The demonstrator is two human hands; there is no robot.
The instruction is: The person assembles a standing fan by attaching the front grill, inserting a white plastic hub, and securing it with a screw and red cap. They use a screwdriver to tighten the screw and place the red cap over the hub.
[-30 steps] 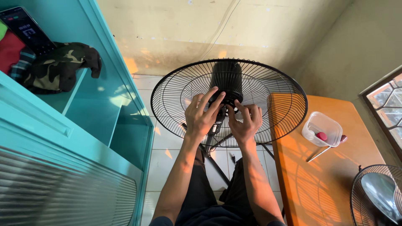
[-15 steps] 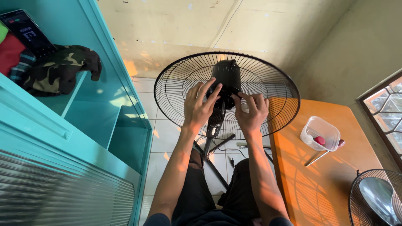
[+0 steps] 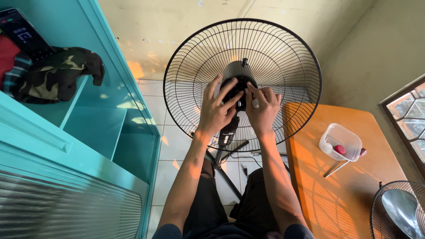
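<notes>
A black wire fan grille (image 3: 186, 53) stands on a black stand (image 3: 226, 135) in front of me, its round face tilted up toward the camera. At its centre is the black motor hub (image 3: 239, 84). My left hand (image 3: 216, 113) lies on the hub's left side, fingers spread and their tips pressed on it. Pinching the hub's right side are the fingers of my right hand (image 3: 263, 109). Both hands grip the hub through the grille. My knees in dark trousers are below.
A teal cabinet (image 3: 110, 128) fills the left, with a camouflage cloth (image 3: 57, 73) and a phone (image 3: 24, 33) on its shelf. On the right an orange table (image 3: 336, 199) carries a clear plastic tub (image 3: 341, 140), a thin metal tool (image 3: 336, 168) and another fan grille (image 3: 398, 210).
The grille has tipped upward from nearly flat to facing me, and both hands rose with its hub while staying on it.
</notes>
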